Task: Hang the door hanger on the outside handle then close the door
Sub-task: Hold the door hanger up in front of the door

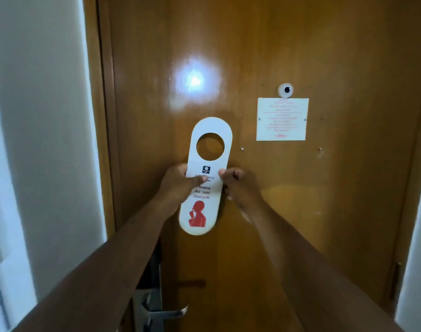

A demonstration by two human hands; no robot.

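A white door hanger [205, 149] with a round hole at its top, "please do not disturb" text and a red figure is held upright in front of the wooden door [300, 212]. My left hand [178, 183] pinches its left edge at mid-height. My right hand [238, 183] pinches its right edge, fingers curled behind. The door stands shut in its frame. Its metal inside handle [166, 313] sits low, below my left forearm, partly hidden. The outside handle is not visible.
A white notice [282, 119] with red print is fixed to the door at the right, under a peephole [286, 90]. A white wall [41, 140] runs along the left with a switch plate at its edge. Another white wall edge shows at the lower right.
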